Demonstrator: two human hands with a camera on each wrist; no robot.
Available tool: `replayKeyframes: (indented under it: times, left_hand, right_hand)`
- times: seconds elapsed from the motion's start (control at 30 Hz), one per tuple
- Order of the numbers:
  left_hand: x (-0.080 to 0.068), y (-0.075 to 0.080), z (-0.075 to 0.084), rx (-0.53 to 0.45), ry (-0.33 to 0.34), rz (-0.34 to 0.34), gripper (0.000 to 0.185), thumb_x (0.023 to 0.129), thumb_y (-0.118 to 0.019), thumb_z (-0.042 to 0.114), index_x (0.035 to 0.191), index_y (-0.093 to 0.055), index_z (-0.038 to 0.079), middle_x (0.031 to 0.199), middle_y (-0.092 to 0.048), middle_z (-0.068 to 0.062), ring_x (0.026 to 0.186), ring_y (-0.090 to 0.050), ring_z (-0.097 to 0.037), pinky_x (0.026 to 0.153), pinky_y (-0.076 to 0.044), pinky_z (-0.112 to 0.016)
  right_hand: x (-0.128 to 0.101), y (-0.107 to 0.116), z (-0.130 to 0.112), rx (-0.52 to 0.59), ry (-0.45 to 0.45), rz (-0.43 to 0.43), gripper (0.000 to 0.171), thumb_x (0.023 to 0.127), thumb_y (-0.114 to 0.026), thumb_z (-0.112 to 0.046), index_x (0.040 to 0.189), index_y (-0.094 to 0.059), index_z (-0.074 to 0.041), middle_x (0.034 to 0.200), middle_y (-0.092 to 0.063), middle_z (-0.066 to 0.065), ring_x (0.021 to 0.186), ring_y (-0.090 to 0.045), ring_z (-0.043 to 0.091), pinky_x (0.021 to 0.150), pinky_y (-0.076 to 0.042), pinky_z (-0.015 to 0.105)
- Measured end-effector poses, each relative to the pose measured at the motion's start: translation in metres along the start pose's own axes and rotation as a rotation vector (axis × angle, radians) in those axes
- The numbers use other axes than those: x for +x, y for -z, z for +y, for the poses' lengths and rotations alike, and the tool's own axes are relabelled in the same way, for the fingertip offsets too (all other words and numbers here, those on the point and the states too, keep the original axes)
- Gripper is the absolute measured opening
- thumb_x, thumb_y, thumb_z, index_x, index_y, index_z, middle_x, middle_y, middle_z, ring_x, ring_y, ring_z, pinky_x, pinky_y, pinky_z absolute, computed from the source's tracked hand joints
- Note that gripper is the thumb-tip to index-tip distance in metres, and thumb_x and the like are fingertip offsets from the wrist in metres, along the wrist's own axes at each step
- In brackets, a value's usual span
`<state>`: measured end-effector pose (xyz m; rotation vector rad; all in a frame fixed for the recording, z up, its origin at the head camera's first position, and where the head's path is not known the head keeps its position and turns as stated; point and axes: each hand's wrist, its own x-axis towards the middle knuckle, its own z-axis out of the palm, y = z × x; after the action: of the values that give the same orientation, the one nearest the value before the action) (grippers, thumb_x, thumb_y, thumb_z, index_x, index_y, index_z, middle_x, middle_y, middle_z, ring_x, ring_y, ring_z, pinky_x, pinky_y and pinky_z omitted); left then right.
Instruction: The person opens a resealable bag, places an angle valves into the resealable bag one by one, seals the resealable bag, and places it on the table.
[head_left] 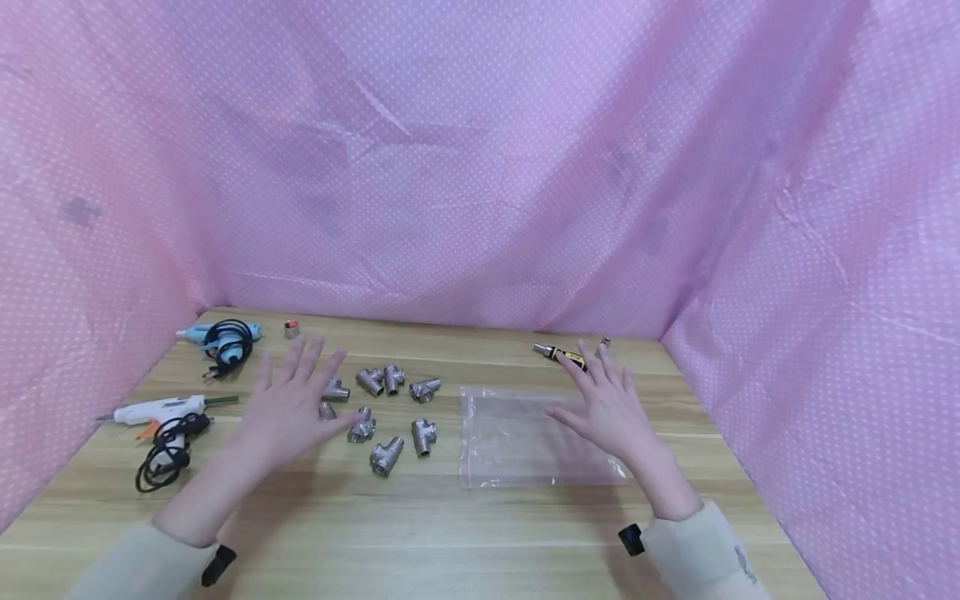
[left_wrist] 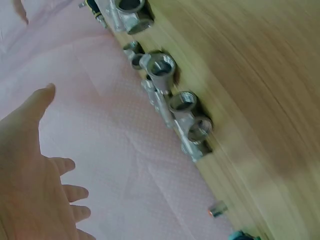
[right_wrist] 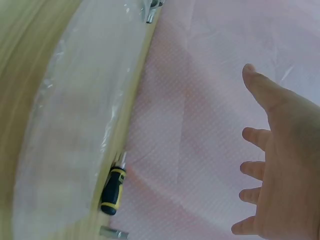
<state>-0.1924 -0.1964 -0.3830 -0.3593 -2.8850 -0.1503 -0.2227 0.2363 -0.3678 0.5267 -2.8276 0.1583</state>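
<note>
Several metal tee pipe fittings lie in a loose group on the wooden table. My left hand hovers over the group's left side, fingers spread and holding nothing. A clear plastic bag lies flat to the right of the fittings. Above the bag's right part my right hand is spread open and empty. A small black-and-yellow screwdriver lies just beyond that hand.
A white glue gun with a black cord and a blue glue gun lie at the table's left. A small metal piece sits near the back edge. Pink dotted cloth walls in three sides.
</note>
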Motion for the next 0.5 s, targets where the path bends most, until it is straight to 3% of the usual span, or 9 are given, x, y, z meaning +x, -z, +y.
replayKeyframes:
  times: [0.23,0.5]
  left_hand:
    - [0.002,-0.003,0.023,-0.001,-0.049,-0.063,0.105,0.078,-0.029,0.083,0.151,-0.013,0.009,0.157,0.004,-0.017,0.143,0.005,-0.039,0.110,0.016,-0.058]
    - [0.000,-0.031,0.057,-0.054,-0.190,-0.048,0.109,0.077,-0.041,0.080,0.150,-0.013,0.005,0.156,-0.008,-0.016,0.144,-0.008,-0.035,0.116,-0.002,-0.055]
  right_hand:
    - [0.012,0.005,-0.024,0.078,0.091,-0.021,0.085,0.081,-0.063,-0.058,0.150,-0.024,-0.028,0.159,-0.009,0.006,0.144,-0.009,0.037,0.110,-0.012,0.065]
    - [0.022,-0.018,-0.046,0.097,0.256,-0.111,0.089,0.081,-0.064,-0.057,0.151,-0.021,-0.024,0.158,-0.010,0.008,0.144,-0.012,0.033,0.107,-0.028,0.059]
